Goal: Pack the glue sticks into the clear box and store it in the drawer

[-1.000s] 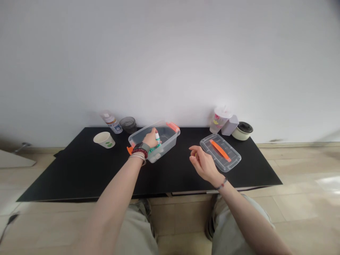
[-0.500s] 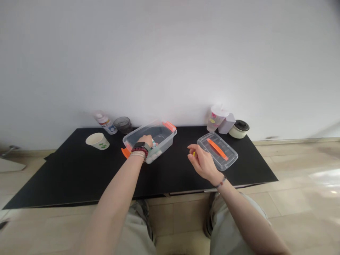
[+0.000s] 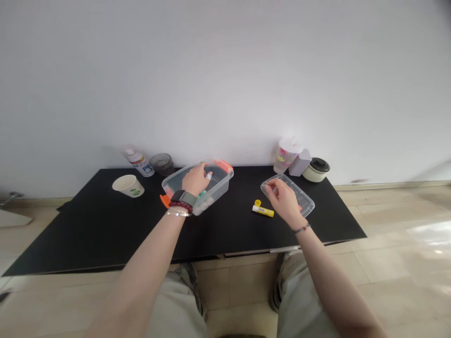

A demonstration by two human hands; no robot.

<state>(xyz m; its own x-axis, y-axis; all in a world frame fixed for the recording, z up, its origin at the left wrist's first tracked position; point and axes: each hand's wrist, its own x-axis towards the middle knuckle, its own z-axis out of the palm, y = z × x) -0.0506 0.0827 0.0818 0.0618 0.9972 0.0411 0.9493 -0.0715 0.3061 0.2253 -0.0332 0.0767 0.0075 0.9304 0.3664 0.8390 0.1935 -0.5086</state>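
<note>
Slim white-and-teal marker [image 3: 208,176] gripped inside a clear plastic box with orange latches [image 3: 215,191]

The marker is held in the closed left hand [image 3: 196,180], low in the box, whose interior is left reachable by the lid's being set aside. The right hand [image 3: 283,199] is curled over the clear plastic lid [image 3: 303,202], though any grip cannot be told. A yellow glue stick [image 3: 262,211] is laid just beside the lid on the black tabletop [image 3: 70,244].

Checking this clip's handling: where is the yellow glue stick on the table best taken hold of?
Take the yellow-and-white glue stick around its barrel's middle, from above: it lies flat on its side on the black table, so fingers can pinch its long sides. The right hand, just beside it, seems best placed.
</note>
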